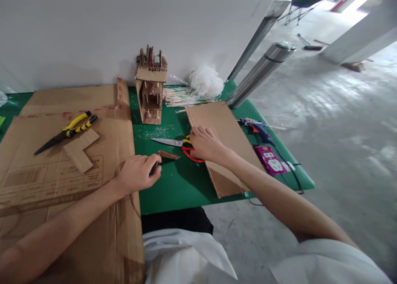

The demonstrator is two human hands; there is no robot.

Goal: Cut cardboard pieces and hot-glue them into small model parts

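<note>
My left hand [139, 173] is over the edge of the large cardboard, its fingers curled and the thumb close to the index finger. A small folded cardboard strip [169, 155] sticks out at those fingertips; the exact grip is partly hidden. My right hand [206, 144] is closed around the red and yellow handles of a pair of scissors [169, 142], whose blades point left above the green tabletop [173, 184]. Beneath that hand and forearm lies a flat cardboard sheet [221, 122].
Yellow-and-black pliers [66, 131] and an L-shaped cardboard piece [81, 151] lie on the large cardboard [27, 160]. Behind stand a cardboard model [151, 75], wooden sticks [178, 97] and white string [206, 82]. A glue gun [257, 129], purple box [269, 160] and metal post [263, 73] are right.
</note>
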